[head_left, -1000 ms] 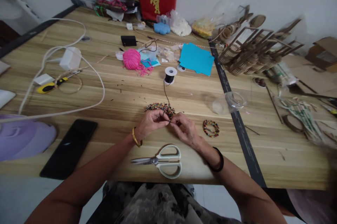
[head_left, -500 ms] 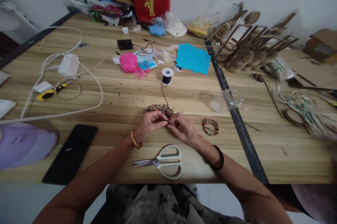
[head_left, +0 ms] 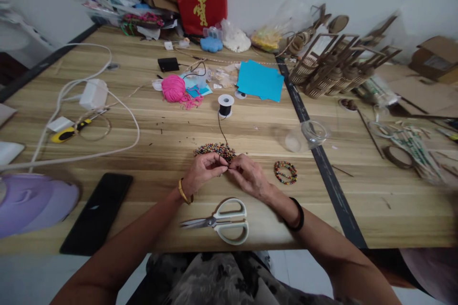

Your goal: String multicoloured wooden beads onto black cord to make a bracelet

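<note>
My left hand (head_left: 204, 171) and my right hand (head_left: 249, 175) meet fingertip to fingertip, both pinching a thin black cord (head_left: 222, 131). That cord runs back to a white spool (head_left: 225, 106) wound with black thread. Just behind my fingers lies a heap of small multicoloured beads (head_left: 214, 149), partly covered by the hands. Whether a bead sits between my fingertips is too small to tell. A strung bead bracelet (head_left: 286, 173) rests to the right of my right hand. White-handled scissors (head_left: 223, 221) lie nearer my body, blades pointing left.
Left are a black phone (head_left: 96, 213), a purple cap (head_left: 37, 202), a white cable (head_left: 138, 128) and a yellow cutter (head_left: 64, 134). Pink yarn (head_left: 173, 88) and blue sheets (head_left: 260, 80) lie behind the spool. On the right stand a clear cup (head_left: 307, 137) and bamboo baskets (head_left: 332, 68).
The camera view has tilted slightly. Both hands keep their pinch at nearly the same spot, with only tiny finger movement; the objects on the table stay put.
</note>
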The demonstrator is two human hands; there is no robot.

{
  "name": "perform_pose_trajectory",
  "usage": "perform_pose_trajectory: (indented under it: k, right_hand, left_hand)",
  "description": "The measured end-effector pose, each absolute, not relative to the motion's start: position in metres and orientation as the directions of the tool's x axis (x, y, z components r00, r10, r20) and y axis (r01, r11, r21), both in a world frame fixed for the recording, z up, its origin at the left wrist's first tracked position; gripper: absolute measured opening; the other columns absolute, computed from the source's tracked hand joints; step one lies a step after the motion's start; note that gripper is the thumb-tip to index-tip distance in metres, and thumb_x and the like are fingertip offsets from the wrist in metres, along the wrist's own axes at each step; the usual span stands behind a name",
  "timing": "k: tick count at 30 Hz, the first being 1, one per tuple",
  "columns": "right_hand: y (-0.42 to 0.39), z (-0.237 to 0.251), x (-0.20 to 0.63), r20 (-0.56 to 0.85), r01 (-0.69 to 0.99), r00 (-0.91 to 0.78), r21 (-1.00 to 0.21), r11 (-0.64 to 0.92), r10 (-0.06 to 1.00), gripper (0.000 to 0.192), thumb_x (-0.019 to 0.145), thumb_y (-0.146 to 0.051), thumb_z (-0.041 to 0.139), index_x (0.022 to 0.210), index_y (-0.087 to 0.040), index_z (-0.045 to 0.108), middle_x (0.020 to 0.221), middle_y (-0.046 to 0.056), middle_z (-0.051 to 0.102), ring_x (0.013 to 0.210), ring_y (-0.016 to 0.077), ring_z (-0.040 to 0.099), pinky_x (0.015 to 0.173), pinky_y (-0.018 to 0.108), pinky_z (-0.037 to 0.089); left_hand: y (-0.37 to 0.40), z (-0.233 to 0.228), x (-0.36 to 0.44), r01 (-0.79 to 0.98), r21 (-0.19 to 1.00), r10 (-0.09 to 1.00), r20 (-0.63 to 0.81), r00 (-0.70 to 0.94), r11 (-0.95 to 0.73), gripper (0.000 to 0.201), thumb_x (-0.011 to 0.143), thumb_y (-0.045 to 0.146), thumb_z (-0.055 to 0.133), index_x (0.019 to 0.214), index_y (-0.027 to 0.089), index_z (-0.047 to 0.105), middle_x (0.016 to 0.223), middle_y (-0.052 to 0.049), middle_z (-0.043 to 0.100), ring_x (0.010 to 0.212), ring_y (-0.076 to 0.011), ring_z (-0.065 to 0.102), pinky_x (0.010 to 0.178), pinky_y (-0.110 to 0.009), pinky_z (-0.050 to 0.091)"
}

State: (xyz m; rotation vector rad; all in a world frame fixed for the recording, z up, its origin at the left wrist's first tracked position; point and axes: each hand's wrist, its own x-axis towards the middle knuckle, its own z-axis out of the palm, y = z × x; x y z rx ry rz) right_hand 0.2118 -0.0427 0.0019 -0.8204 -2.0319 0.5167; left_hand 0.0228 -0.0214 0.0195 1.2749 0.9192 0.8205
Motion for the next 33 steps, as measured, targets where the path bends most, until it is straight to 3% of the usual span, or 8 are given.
perform_pose_trajectory:
  k: [17,27,33]
  right_hand:
    - [-0.044,0.009,0.21,0.592,0.327,-0.418,-0.61,0.722,0.689,0.006,0.093,-0.014,0.051,0.093,-0.019,0.054,0.085,0.006,0.06,0.078,0.0158,0.057,0.068,0.029,0.049]
    - [-0.045,0.012,0.21,0.531,0.314,-0.443,-0.663,0.68,0.723,0.009,0.094,-0.016,0.048,0.088,-0.019,0.053,0.08,0.005,0.058,0.074,0.0153,0.055,0.065,0.028,0.046]
    - [-0.056,0.018,0.203,0.513,0.277,-0.531,-0.647,0.71,0.675,0.009,0.094,-0.015,0.046,0.087,-0.018,0.051,0.079,0.005,0.058,0.074,0.0153,0.054,0.065,0.027,0.045]
  left_hand:
    - [-0.022,0.013,0.023,0.041,0.993,0.903,-0.12,0.413,0.113,0.022,0.065,0.025,0.075,0.075,0.01,0.063,0.071,-0.002,0.063,0.063,-0.0096,0.055,0.063,-0.022,0.043]
    - [-0.024,0.013,0.025,0.033,0.995,0.907,-0.099,0.409,0.094,0.019,0.064,0.022,0.075,0.073,0.011,0.062,0.071,-0.002,0.064,0.063,-0.0095,0.057,0.063,-0.021,0.045]
    - [-0.016,0.007,0.022,0.008,0.998,0.952,-0.06,0.299,0.061,0.02,0.064,0.024,0.076,0.072,0.011,0.063,0.067,-0.001,0.064,0.062,-0.0099,0.057,0.062,-0.021,0.045]
